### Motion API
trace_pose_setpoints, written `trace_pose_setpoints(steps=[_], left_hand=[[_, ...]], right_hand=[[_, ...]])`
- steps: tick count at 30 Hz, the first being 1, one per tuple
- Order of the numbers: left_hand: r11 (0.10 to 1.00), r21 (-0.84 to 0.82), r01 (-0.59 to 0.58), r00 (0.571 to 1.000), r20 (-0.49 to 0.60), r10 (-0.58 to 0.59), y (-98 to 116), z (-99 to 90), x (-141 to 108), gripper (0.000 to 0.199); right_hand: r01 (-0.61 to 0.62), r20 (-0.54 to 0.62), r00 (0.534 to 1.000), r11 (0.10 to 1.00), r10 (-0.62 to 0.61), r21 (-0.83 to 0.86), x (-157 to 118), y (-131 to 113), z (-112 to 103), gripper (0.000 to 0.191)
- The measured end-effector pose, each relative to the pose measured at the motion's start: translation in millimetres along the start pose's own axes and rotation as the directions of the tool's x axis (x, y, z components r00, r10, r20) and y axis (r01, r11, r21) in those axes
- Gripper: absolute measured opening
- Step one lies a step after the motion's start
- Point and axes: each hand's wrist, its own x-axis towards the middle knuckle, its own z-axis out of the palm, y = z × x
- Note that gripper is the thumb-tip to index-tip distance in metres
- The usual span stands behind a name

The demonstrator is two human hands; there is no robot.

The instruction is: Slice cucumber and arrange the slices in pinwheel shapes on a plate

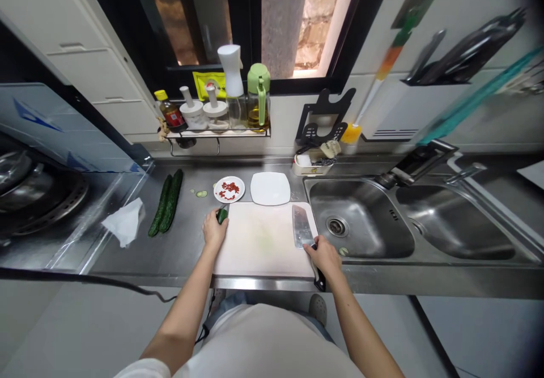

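Note:
At the upper left edge of the white cutting board [259, 259], my left hand [213, 228] is closed around a short dark green cucumber piece [221, 215]. My right hand [326, 255] grips the kitchen cleaver [302, 226] by its black handle, near the board's right edge. The broad blade lies over the right side of the board and points away from me. A faint green damp mark shows mid-board. Beyond the board are a white plate with chopped red bits [229, 189] and a bare white square plate [270, 189].
Two whole cucumbers [166, 202] lie left, beside a crumpled white tissue [125, 222]. Thin cucumber slices [201, 194] rest near the small plate. A double sink [361, 219] is on the right. Seasoning bottles stand on a rack [221, 133] below the window.

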Motion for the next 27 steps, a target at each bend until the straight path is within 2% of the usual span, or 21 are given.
trace_pose_setpoints(steps=[5, 10, 13, 16, 19, 23, 27], left_hand=[[0.963, -0.261, -0.075, 0.997, -0.017, 0.073, -4, -3.2, -6, 0.041], [0.775, -0.627, -0.076, 0.985, 0.072, 0.155, 6, -1.5, -28, 0.045], [0.703, -0.710, -0.036, 0.974, 0.132, 0.183, 16, -0.1, -43, 0.043], [0.703, -0.710, -0.023, 0.954, 0.196, 0.229, 25, -0.6, -54, 0.041], [0.757, -0.651, -0.046, 0.927, 0.254, 0.275, 31, -2.7, -62, 0.038], [0.850, -0.495, -0.183, 0.886, 0.292, 0.361, 37, -6.4, -70, 0.035], [0.893, -0.324, -0.311, 0.860, 0.304, 0.410, 41, -7.6, -76, 0.034]], right_hand=[[0.003, -0.003, 1.000, 1.000, -0.003, -0.003, -1, -2, 1, 0.040], [-0.015, -0.008, 1.000, 1.000, 0.015, -0.003, -2, -4, 1, 0.040], [-0.015, -0.015, 1.000, 1.000, 0.015, 0.006, -2, -3, 2, 0.040], [-0.017, -0.019, 1.000, 1.000, 0.017, 0.019, 0, -1, 4, 0.041], [-0.028, -0.016, 0.999, 0.999, 0.028, 0.035, 2, 1, 4, 0.042], [-0.004, -0.028, 1.000, 0.996, 0.007, 0.093, 3, 2, 7, 0.037], [0.056, -0.072, 0.996, 0.980, -0.043, 0.192, 5, 4, 12, 0.030]])
